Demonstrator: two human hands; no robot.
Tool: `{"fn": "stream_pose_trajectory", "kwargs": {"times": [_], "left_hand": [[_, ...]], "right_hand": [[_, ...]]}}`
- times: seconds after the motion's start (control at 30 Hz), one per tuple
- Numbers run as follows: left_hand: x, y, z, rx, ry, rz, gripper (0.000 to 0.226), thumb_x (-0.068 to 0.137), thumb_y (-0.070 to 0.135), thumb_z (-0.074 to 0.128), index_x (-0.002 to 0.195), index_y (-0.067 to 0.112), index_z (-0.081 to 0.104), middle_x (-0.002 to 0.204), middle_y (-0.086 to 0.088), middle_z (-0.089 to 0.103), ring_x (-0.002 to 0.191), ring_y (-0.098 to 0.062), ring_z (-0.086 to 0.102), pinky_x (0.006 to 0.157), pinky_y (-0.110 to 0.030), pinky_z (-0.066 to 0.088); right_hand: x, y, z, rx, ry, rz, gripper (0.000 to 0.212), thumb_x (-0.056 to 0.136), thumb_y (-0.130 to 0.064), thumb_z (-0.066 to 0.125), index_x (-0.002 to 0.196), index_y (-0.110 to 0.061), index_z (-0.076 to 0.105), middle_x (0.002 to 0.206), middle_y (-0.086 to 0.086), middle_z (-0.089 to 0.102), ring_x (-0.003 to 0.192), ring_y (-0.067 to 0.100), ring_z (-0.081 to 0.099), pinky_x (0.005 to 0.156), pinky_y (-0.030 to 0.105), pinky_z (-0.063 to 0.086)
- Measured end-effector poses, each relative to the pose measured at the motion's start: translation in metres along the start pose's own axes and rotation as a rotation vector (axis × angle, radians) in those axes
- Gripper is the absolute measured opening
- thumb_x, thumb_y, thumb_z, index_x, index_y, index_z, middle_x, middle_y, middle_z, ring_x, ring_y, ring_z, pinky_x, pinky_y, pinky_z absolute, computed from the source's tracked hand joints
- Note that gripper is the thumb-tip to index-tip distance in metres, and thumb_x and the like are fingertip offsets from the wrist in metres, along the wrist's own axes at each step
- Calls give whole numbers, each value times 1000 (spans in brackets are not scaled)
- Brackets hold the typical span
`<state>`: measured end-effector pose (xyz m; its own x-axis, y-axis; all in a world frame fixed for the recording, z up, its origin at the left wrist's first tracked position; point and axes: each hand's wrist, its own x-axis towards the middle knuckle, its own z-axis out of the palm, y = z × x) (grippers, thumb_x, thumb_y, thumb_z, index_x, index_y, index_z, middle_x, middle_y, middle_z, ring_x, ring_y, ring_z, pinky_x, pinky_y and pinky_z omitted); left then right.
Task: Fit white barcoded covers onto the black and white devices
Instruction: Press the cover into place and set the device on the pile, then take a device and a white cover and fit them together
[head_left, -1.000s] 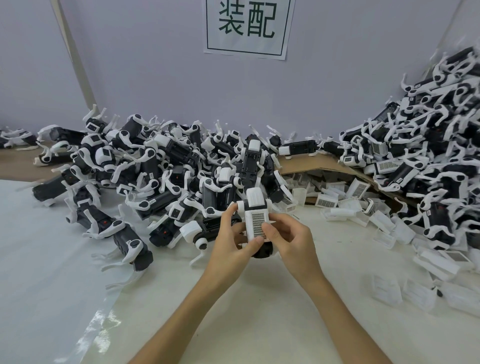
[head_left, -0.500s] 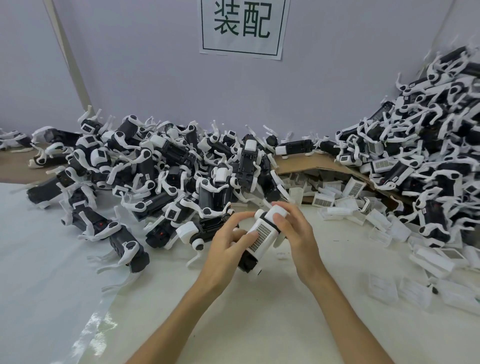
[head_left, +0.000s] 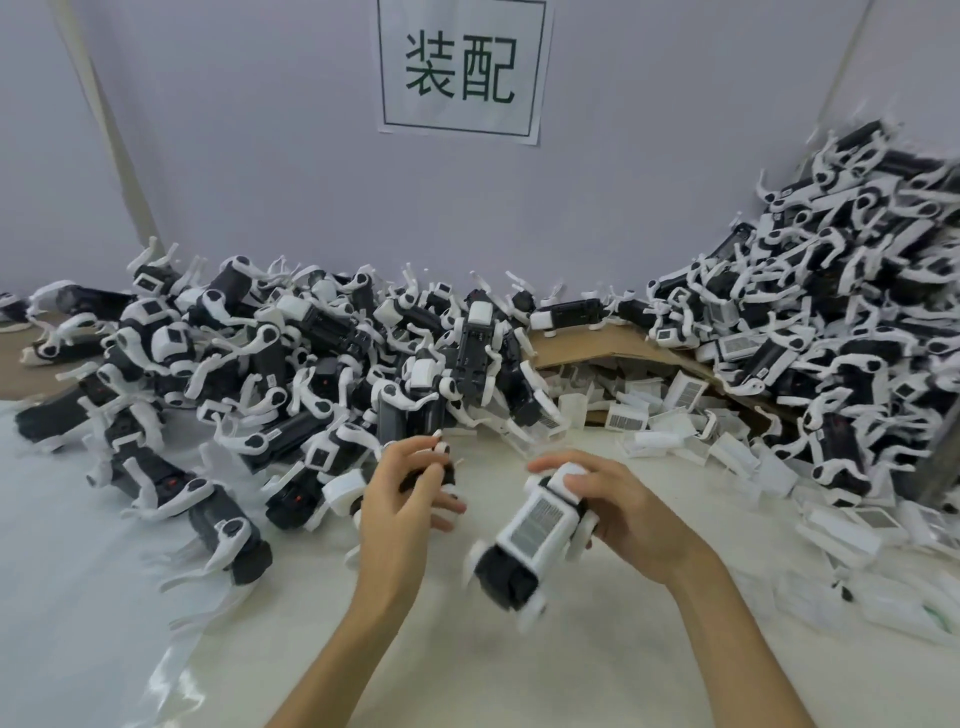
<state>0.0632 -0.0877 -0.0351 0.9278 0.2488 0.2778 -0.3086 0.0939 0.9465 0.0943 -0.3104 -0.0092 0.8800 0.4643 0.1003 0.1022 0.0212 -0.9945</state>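
Right hand (head_left: 623, 519) is gripping the covered device (head_left: 506, 571), which is slanting away rightward. Left hand (head_left: 402, 499), nearer the uncovered pile (head_left: 291, 364), is hovering; whether its fingers are grasping anything is unclear.

Motion-blurred device (head_left: 511, 566) in the right hand (head_left: 623, 514), barcode (head_left: 537, 522) unreadable; right-side pile (head_left: 857, 312) beyond the frame edge.

Device (head_left: 511, 571) in your right hand (head_left: 631, 514): black body, white legs and cap.
Cover (head_left: 537, 522) on the device: white, with a barcode of fine dark stripes.
Left pile (head_left: 291, 364), left of the device: black and white, a few red dots.
Right pile (head_left: 857, 322), right of the device: black and white.
Loose covers (head_left: 670, 415), behind the device: white, some with striped barcodes.
Cardboard (head_left: 587, 345): brown.
Sign (head_left: 460, 70): white, dark green characters, thin dark frame.
Wall (head_left: 260, 156): pale lilac-grey.
Surface (head_left: 519, 670): cream.
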Motion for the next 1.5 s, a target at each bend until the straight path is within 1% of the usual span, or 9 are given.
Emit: {"fn": "stream_pose_trajectory", "kwargs": {"times": [0.13, 0.23, 0.4, 0.57, 0.7, 0.8, 0.93, 1.17, 1.5], "left_hand": [[-2, -10, 6, 199, 16, 24, 40, 98, 3, 58, 128, 28, 53, 105, 2, 66, 74, -10, 71, 65, -28, 53], [2, -12, 6, 188, 20, 22, 41, 96, 0, 59, 129, 24, 52, 105, -4, 68, 70, -12, 72, 63, -29, 52], [5, -17, 6, 224, 44, 12, 40, 94, -7, 60, 124, 19, 56, 95, -10, 70, 63, -15, 72, 57, -32, 54], [11, -18, 5, 293, 48, 22, 42, 91, -9, 61, 123, 19, 55, 110, -18, 66, 67, -27, 72, 52, -23, 54], [7, -18, 9, 408, 103, 36, 43, 89, -1, 65, 124, 21, 56, 106, -13, 69, 65, -19, 71, 68, -38, 54], [4, -17, 10, 501, 106, 79, 47, 84, -2, 69, 126, 17, 59, 105, -6, 66, 51, -11, 62, 66, -26, 48], [3, -18, 10, 550, 62, 139, 42, 81, -5, 73, 113, 22, 64, 124, 2, 57, 74, -12, 66, 65, -16, 47], [0, -20, 4, 504, -12, 122, 32, 88, 4, 70, 95, 35, 65, 132, 19, 55, 97, -11, 68, 77, -22, 45], [-10, -7, 7, 277, -100, 208, 37, 88, -6, 53, 83, 25, 72, 120, 20, 71, 91, -10, 74, 73, -19, 54]], "right_hand": [[1, -31, -17, -206, -176, 98, 34, 82, -34, 65, 112, -19, 75, 103, -1, 70, 90, 19, 63, 61, 23, 51], [16, -90, -44, -175, -23, -117, 21, 82, -30, 67, 97, -19, 76, 86, 0, 69, 69, 14, 60, 56, 22, 51], [59, -242, -129, 778, 526, -588, 58, 101, -33, 56, 148, -6, 36, 127, 25, 58, 104, 33, 68, 85, 43, 58], [89, -265, -122, 54, 811, -343, 30, 105, -27, 44, 131, -14, 49, 123, 10, 56, 82, 19, 65, 71, 32, 49], [82, -153, -62, -127, 722, -289, 21, 103, -25, 51, 122, -19, 58, 111, 5, 67, 81, 16, 67, 72, 29, 50], [69, -52, -18, -339, 618, -133, 32, 98, -17, 58, 130, -20, 60, 117, -1, 65, 99, 13, 63, 82, 24, 49], [59, 31, 19, -390, 471, 18, 39, 95, -13, 59, 132, -23, 58, 120, -12, 59, 100, -2, 57, 74, 4, 42], [50, 58, 34, -604, 330, 47, 49, 95, -26, 63, 142, -30, 50, 126, -12, 56, 113, 3, 55, 100, 22, 46], [42, 50, 56, -463, 142, -90, 68, 81, -33, 80, 137, -49, 44, 127, -25, 57, 115, -2, 58, 91, 23, 53]]}}
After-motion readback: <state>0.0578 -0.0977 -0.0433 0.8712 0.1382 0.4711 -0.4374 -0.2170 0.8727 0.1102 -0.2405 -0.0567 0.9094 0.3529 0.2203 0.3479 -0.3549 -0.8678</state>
